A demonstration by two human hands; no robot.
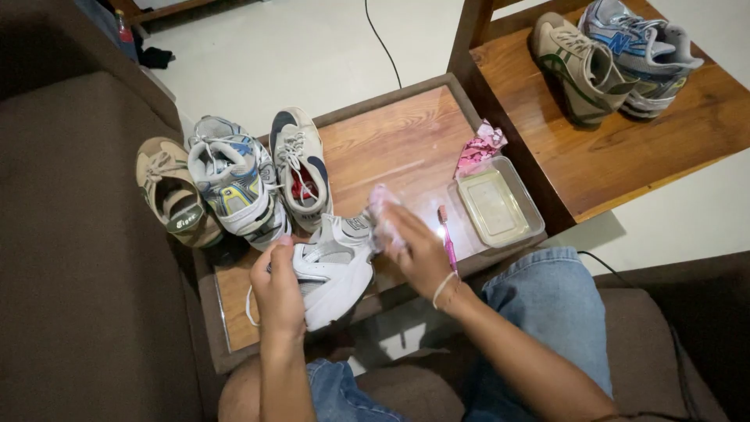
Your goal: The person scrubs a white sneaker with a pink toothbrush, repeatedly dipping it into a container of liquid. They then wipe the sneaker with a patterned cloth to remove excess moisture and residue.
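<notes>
My left hand grips a white sneaker by its heel end, holding it over the near edge of a low wooden table. At the shoe's toe end, my right hand presses a small pale pink cloth against it; the cloth is blurred. A pink toothbrush lies on the table just right of that hand.
Three more sneakers stand in a row on the table's left side. A clear shallow plastic tray and a crumpled pink cloth sit at the right. Two sneakers rest on a second wooden table beyond. A brown sofa surrounds me.
</notes>
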